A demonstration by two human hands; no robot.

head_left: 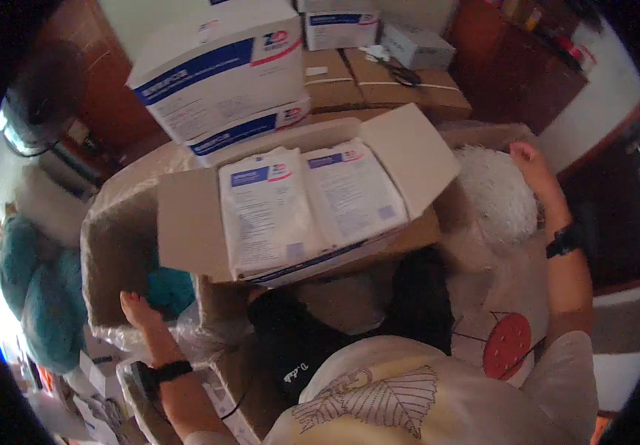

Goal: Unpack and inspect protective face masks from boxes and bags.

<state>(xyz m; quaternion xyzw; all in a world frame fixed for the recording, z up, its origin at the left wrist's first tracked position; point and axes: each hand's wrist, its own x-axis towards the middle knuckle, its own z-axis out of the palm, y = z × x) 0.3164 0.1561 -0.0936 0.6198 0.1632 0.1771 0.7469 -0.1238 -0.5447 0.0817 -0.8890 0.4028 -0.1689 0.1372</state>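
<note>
In front of me an open carton [186,215] holds two white printed packets, the left packet [264,215] and the right packet [349,193], side by side with their labels up. Out to the left, my left hand [142,309] is at the near side of a plastic-wrapped box [101,248], its short-looking fingers apart and nothing seen in them. Teal material [168,291] lies inside that box. On the right, my right hand [535,167] has its fingers curled beside a white shredded-looking mass [498,193]. Whether anything is inside those fingers is hidden.
White and blue cartons [216,81] are stacked behind the open one. Brown boxes [401,93] with black scissors [403,74] stand at the back. Teal bundles [49,311] lie far left. A red disc [507,345] is near my right side.
</note>
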